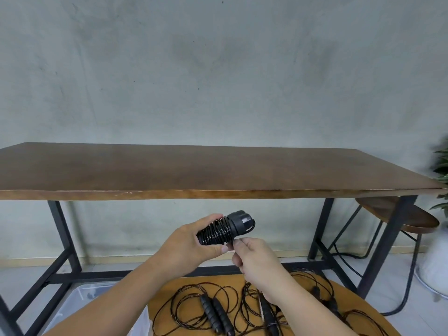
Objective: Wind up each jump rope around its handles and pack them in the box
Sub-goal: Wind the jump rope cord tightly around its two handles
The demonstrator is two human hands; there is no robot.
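Note:
My left hand [194, 241] grips a pair of black jump-rope handles [226, 227] held side by side in the air, with black cord wound tightly round them. My right hand [252, 258] sits just below the bundle and pinches the cord's free end at the underside of the coil. Below, on a round wooden table [358, 299], lie loose black jump ropes: one pair of ribbed handles [215, 311] amid tangled loops, and another rope [322, 294] to the right, partly hidden by my right forearm. A clear plastic box [89, 294] stands at lower left, mostly hidden by my left arm.
A long wooden table [218, 170] on black metal legs stands ahead against a grey wall. A round stool [397, 214] is tucked under its right end. A potted plant [440, 166] in a white pot is at the right edge, with a black cable on the floor.

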